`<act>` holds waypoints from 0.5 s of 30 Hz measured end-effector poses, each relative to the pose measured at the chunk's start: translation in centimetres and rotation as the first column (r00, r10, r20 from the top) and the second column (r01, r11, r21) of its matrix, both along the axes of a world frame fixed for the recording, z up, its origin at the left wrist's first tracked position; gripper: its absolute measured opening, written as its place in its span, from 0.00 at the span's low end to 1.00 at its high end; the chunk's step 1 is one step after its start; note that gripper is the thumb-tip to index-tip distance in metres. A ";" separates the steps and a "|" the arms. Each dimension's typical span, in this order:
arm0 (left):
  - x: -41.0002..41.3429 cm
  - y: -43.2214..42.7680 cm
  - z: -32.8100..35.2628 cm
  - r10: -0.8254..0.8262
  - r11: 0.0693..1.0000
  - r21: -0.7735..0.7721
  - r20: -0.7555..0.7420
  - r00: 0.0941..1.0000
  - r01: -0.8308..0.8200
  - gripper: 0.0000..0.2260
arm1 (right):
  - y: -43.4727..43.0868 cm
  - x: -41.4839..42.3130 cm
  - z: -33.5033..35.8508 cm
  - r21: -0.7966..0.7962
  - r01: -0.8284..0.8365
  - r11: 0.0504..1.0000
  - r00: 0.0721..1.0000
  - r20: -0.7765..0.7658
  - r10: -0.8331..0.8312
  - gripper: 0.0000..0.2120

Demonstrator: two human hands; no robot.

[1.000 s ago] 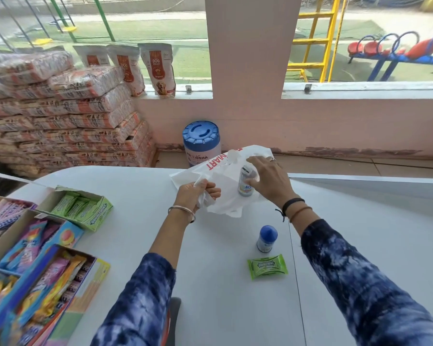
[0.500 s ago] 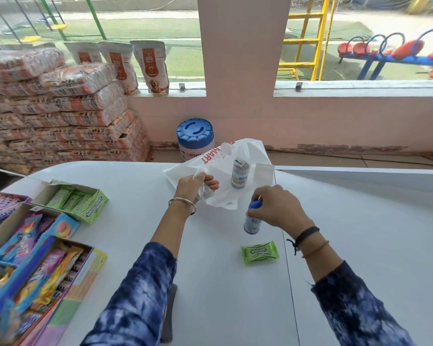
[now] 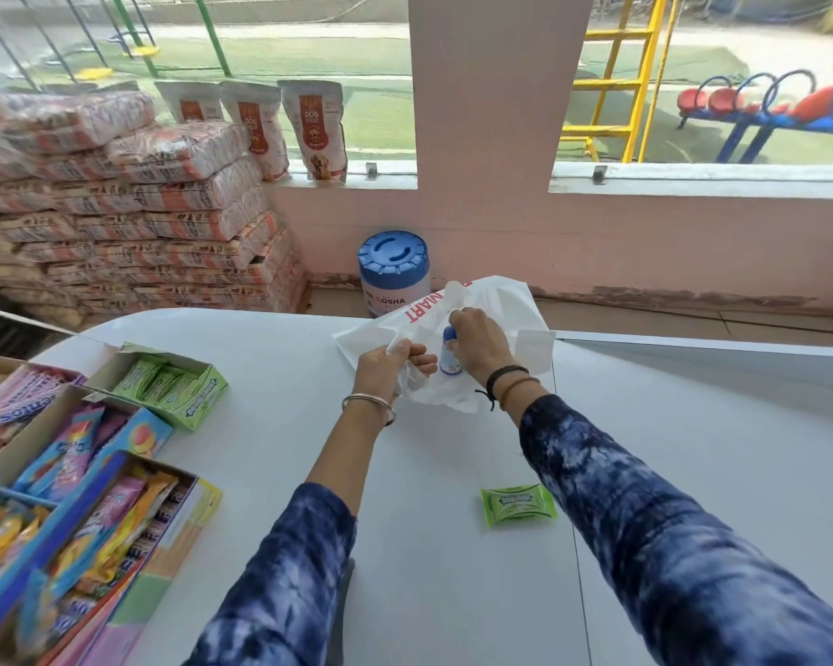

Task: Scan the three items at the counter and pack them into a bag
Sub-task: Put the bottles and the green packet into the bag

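Observation:
A white plastic bag [image 3: 510,310] with red lettering lies at the far edge of the white counter [image 3: 270,367]. My left hand [image 3: 385,365] grips the bag's near edge and holds its mouth apart. My right hand [image 3: 477,346] is shut on a small bottle with a blue cap [image 3: 449,350], held at the bag's mouth. The grey-capped bottle seen earlier is hidden, inside the bag or behind my hand. A green gum pack [image 3: 519,503] lies flat on the counter, near my right forearm.
Open boxes of green gum [image 3: 174,384] and colourful sweets [image 3: 68,502] fill the counter's left side. A dark object [image 3: 345,612] lies at the near edge between my arms. Behind the counter stand a blue-lidded tub [image 3: 394,274], stacked sacks [image 3: 131,233] and pouches on a sill.
My right hand left the first bottle in the bag, picked up the blue-capped bottle from the counter and carried it to the bag's mouth. My left hand kept its grip on the bag.

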State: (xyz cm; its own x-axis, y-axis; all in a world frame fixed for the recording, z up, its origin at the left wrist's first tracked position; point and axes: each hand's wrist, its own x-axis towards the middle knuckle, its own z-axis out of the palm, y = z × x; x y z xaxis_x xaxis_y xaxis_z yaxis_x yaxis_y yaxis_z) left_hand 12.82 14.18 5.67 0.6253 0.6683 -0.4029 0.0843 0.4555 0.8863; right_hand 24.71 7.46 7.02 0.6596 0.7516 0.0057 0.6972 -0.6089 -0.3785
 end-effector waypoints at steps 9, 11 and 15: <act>0.2 0.5 -0.5 -0.004 1.000 0.028 -0.021 1.000 0.005 0.10 | -2.1 -1.8 1.6 0.157 0.000 0.988 1.000 -0.009 0.002 0.08; 0.1 0.2 -0.3 0.001 1.000 0.030 -0.008 1.000 -0.001 0.10 | -4.5 -3.3 2.5 0.003 0.009 1.000 0.998 -0.060 -0.009 0.08; 0.0 -0.9 -0.3 0.041 0.999 -0.002 0.001 0.999 -0.041 0.11 | -9.0 -5.9 0.5 -0.574 -0.071 0.816 0.993 -0.117 0.004 0.22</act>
State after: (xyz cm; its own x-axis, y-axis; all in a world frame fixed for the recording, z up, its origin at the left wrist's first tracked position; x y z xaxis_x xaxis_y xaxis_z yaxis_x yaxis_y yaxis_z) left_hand 12.83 13.26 5.42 0.5979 0.6923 -0.4041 0.0649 0.4606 0.8852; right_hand 18.79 -1.52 7.48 0.6021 0.6194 -0.5038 0.7004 -0.7127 -0.0392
